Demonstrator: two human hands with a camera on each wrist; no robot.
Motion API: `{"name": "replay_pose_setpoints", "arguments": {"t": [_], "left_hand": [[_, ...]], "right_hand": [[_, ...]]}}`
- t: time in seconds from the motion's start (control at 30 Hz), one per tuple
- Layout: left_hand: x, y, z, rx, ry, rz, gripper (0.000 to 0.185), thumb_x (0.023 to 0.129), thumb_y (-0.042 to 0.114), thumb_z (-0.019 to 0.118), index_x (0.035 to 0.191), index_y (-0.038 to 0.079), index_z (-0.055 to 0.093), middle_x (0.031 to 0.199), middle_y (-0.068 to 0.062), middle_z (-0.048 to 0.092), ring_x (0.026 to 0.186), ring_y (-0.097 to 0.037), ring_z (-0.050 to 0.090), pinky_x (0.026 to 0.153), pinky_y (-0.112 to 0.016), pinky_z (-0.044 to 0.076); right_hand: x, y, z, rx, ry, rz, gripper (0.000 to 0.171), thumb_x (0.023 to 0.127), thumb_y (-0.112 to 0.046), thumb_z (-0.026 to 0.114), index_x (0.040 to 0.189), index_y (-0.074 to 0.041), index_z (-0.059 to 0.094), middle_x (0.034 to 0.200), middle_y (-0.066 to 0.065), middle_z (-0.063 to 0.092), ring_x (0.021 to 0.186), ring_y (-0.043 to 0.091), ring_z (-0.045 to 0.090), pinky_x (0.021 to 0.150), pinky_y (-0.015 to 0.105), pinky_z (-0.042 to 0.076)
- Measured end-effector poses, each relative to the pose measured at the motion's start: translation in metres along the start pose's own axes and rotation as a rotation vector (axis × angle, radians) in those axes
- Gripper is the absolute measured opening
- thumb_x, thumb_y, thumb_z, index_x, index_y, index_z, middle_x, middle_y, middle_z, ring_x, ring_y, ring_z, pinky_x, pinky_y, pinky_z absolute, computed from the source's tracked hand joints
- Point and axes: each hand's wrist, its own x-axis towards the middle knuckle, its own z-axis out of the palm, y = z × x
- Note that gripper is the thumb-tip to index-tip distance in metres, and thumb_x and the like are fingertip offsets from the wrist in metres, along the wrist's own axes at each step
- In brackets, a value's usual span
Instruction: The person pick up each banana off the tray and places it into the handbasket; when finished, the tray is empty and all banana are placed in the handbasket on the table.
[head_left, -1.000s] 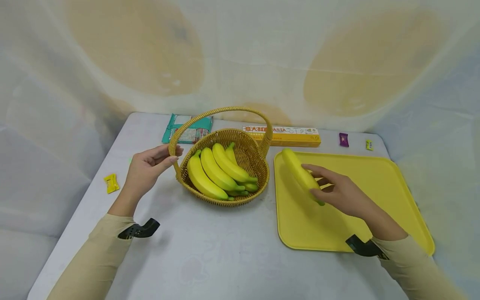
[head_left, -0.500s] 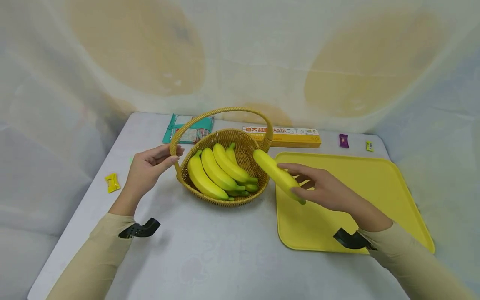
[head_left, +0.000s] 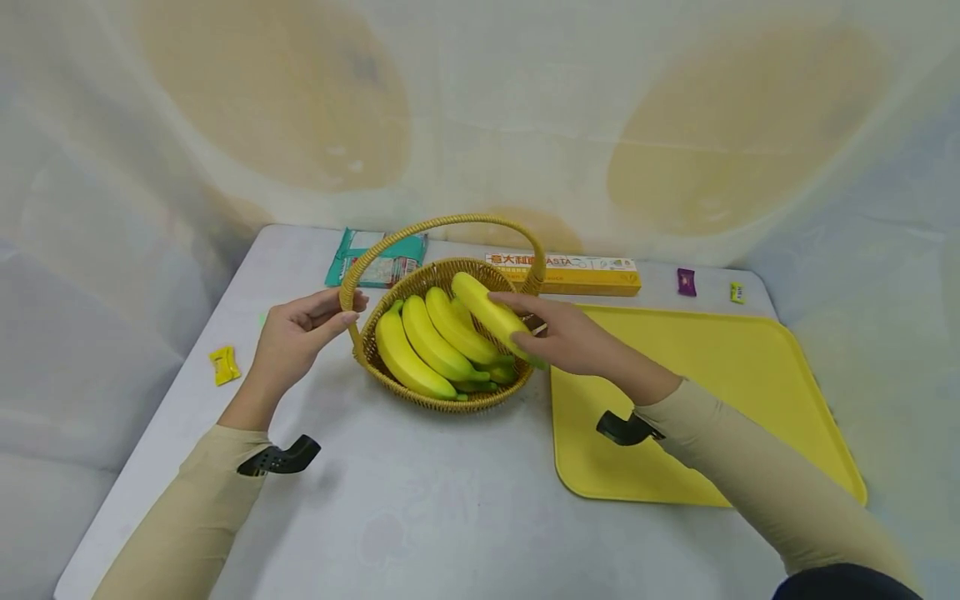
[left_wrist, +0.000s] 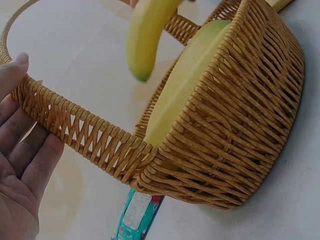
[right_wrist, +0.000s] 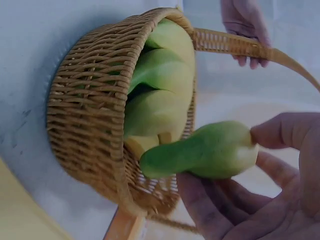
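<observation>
Fingers of our right hand [head_left: 573,342] curl around a banana [head_left: 487,312] above the wicker basket [head_left: 450,398]; light, smooth, bruisable, we judge mid-length grip safest. Our left hand [head_left: 296,337] pinches the handle [head_left: 442,223].

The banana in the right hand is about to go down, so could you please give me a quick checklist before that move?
1. Right hand grips the single banana: ok.
2. Banana is above the wicker basket, inside its rim: ok.
3. Left hand steadies the basket handle: ok.
4. Room beside the banana bunch for one more: cannot tell.
5. Handle arch is clear of the right hand's way down: cannot tell.
6. Yellow tray bears no more bananas: ok.
</observation>
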Motion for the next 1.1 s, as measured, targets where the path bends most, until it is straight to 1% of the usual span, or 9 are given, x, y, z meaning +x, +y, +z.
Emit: {"name": "replay_pose_setpoints", "arguments": {"t": [0.07,0.1,0.17,0.23,0.33,0.5,0.67,0.93,1.1], "left_hand": [[0.000,0.000,0.000,0.001,0.001,0.000,0.033,0.099,0.017,0.070,0.129,0.003,0.069,0.120,-0.009,0.073,0.112,-0.009,0.069,0.096,-0.020,0.053],[0.000,0.000,0.000,0.000,0.000,0.001,0.033,0.099,0.016,0.069,0.129,0.003,0.069,0.120,-0.009,0.073,0.112,-0.009,0.069,0.096,-0.020,0.053],[0.000,0.000,0.000,-0.001,-0.001,0.002,0.032,0.099,0.016,0.069,0.128,0.003,0.069,0.120,-0.009,0.073,0.112,-0.009,0.069,0.096,-0.020,0.053],[0.000,0.000,0.000,-0.002,-0.004,0.005,0.032,0.099,0.016,0.069,0.128,0.003,0.069,0.120,-0.009,0.073,0.112,-0.010,0.069,0.096,-0.020,0.053],[0.000,0.000,0.001,-0.002,-0.008,0.009,0.033,0.099,0.017,0.069,0.129,0.003,0.069,0.120,-0.010,0.073,0.113,-0.010,0.069,0.097,-0.020,0.053],[0.000,0.000,0.002,-0.003,-0.012,0.010,0.033,0.099,0.016,0.069,0.129,0.003,0.069,0.120,-0.009,0.073,0.113,-0.010,0.069,0.097,-0.020,0.053],[0.000,0.001,0.001,0.003,-0.010,0.002,0.033,0.099,0.017,0.070,0.129,0.004,0.070,0.120,-0.006,0.074,0.113,-0.009,0.069,0.097,-0.020,0.053],[0.000,0.003,0.000,0.015,-0.006,-0.003,0.033,0.099,0.018,0.070,0.129,0.004,0.070,0.120,-0.007,0.073,0.112,-0.009,0.069,0.096,-0.020,0.053],[0.000,0.002,0.001,0.010,-0.008,-0.011,0.033,0.099,0.019,0.070,0.128,0.004,0.070,0.120,-0.006,0.074,0.112,-0.009,0.069,0.096,-0.020,0.053]], "right_hand": [[0.011,-0.002,0.003,-0.045,-0.007,0.009,0.058,0.102,-0.019,0.056,0.157,-0.028,0.042,0.123,0.008,0.066,0.086,0.020,0.063,0.070,0.033,0.054],[0.017,-0.002,0.005,-0.069,-0.010,0.021,0.058,0.101,-0.020,0.055,0.157,-0.028,0.042,0.111,0.007,0.067,0.075,0.017,0.059,0.063,0.031,0.050],[0.028,-0.002,0.008,-0.112,-0.029,0.046,0.058,0.102,-0.022,0.054,0.158,-0.027,0.039,0.084,0.004,0.061,0.058,0.014,0.045,0.054,0.029,0.041],[0.037,-0.001,0.011,-0.147,-0.049,0.072,0.058,0.103,-0.022,0.052,0.159,-0.027,0.037,0.066,0.002,0.046,0.048,0.013,0.032,0.049,0.028,0.035],[0.047,0.003,0.014,-0.171,-0.075,0.097,0.059,0.104,-0.021,0.051,0.160,-0.027,0.034,0.057,-0.002,0.039,0.045,0.011,0.030,0.047,0.026,0.034],[0.058,0.007,0.015,-0.182,-0.124,0.092,0.060,0.104,-0.018,0.051,0.161,-0.024,0.033,0.055,-0.003,0.038,0.046,0.011,0.028,0.048,0.026,0.034],[0.064,0.008,0.014,-0.231,-0.165,0.079,0.063,0.101,-0.012,0.055,0.160,-0.020,0.034,0.058,-0.003,0.036,0.049,0.010,0.029,0.051,0.025,0.034],[0.072,0.008,0.012,-0.246,-0.210,0.133,0.071,0.097,-0.006,0.059,0.160,-0.019,0.031,0.059,-0.003,0.036,0.049,0.010,0.033,0.050,0.025,0.037],[0.075,0.011,0.014,-0.265,-0.225,0.153,0.075,0.095,-0.002,0.062,0.160,-0.015,0.028,0.062,-0.002,0.039,0.051,0.011,0.035,0.051,0.025,0.037]]}}
